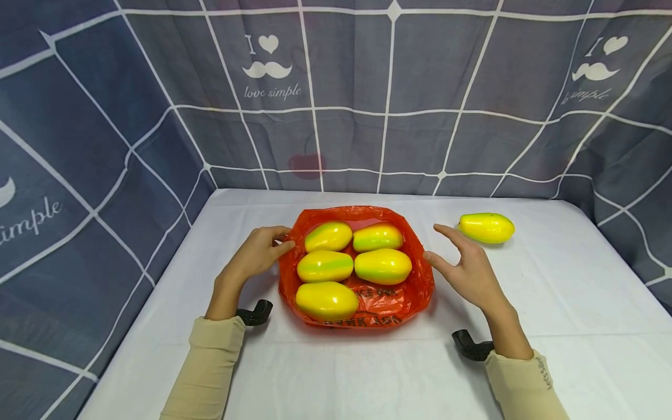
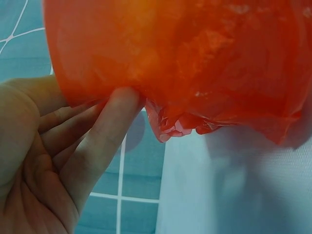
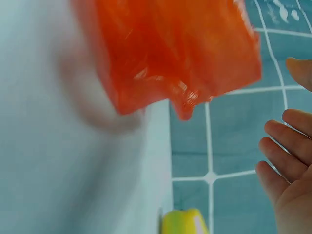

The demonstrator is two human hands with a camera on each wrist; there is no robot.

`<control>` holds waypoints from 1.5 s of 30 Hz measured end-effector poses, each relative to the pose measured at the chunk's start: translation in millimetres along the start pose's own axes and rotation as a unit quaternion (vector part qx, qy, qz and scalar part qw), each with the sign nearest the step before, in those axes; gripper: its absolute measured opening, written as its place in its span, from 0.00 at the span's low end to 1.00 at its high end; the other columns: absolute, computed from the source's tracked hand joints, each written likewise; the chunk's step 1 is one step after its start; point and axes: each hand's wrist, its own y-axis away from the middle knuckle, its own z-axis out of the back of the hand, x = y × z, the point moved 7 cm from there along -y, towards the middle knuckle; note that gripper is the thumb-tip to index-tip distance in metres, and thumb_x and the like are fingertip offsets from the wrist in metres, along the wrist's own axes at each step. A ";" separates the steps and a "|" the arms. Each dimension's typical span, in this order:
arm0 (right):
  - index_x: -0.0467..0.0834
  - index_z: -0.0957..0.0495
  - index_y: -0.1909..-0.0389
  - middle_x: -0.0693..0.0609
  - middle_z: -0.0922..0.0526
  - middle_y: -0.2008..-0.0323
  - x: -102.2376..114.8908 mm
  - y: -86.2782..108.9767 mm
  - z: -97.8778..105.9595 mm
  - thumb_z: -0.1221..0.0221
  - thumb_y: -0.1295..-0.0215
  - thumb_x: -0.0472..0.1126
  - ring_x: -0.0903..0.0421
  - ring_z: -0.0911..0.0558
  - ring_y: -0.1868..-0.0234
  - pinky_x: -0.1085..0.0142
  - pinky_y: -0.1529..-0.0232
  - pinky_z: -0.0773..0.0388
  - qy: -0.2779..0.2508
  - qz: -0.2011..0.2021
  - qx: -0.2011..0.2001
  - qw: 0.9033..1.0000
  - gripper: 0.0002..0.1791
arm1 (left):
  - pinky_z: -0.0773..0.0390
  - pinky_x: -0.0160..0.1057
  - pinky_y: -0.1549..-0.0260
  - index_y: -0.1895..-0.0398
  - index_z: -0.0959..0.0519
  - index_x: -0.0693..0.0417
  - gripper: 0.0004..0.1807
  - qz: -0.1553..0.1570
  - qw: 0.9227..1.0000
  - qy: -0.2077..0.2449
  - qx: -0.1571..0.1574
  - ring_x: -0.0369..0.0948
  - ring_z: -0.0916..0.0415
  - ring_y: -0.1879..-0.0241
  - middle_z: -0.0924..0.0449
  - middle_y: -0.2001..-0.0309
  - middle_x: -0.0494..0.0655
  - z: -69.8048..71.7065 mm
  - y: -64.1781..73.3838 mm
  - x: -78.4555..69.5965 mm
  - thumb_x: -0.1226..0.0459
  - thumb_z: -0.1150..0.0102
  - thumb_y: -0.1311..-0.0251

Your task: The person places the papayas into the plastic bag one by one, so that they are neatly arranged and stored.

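A red plastic bag (image 1: 391, 300) with dark printing sits with its mouth spread wide. Several glossy yellow-green, mango-like fruits (image 1: 326, 301) lie inside it. My left hand (image 1: 261, 252) is at the bag's left rim; in the left wrist view, its thumb and fingers pinch the bag's edge (image 2: 170, 63). To the right of the bag, my right hand (image 1: 467, 271) has its thumb and fingers spread and holds nothing. In the right wrist view, the fingers (image 3: 288, 141) stand apart from the red plastic (image 3: 180, 53).
One more yellow-green fruit (image 1: 487, 228) lies on the white tablecloth (image 1: 388, 373) beyond my right hand. A dark grey cloth (image 1: 346, 140) with white grid lines hangs behind the table and along its sides. Black camera mounts (image 1: 255, 313) are strapped to both wrists.
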 end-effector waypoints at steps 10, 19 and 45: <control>0.35 0.28 0.36 0.34 0.28 0.37 -20.0 2.5 14.5 0.33 0.38 0.41 0.35 0.32 0.35 0.37 0.38 0.38 -0.018 -0.040 -0.016 0.999 0.31 | 0.21 0.51 0.52 0.42 0.22 0.64 0.19 -0.008 1.000 0.002 -0.003 0.53 0.21 0.54 0.18 0.52 0.58 -0.2 -2.1 -1.8 0.63 0.42 0.32; 0.35 0.29 0.36 0.36 0.26 0.38 -36.0 4.2 29.7 0.31 0.41 0.40 0.36 0.31 0.36 0.39 0.39 0.37 0.013 -0.051 -0.027 0.998 0.33 | 0.22 0.52 0.51 0.43 0.22 0.65 0.18 -0.014 1.000 -0.006 -0.007 0.53 0.21 0.54 0.18 0.52 0.58 2.8 0.9 -2.7 0.64 0.43 0.32; 0.26 0.46 0.29 0.23 0.41 0.34 -139.1 -47.1 61.9 0.36 0.36 0.50 0.28 0.40 0.35 0.33 0.37 0.47 0.068 -0.171 0.153 0.971 0.46 | 0.21 0.51 0.53 0.43 0.22 0.65 0.18 -0.019 1.000 0.001 -0.005 0.53 0.20 0.56 0.17 0.53 0.58 -0.2 0.8 0.1 0.64 0.43 0.32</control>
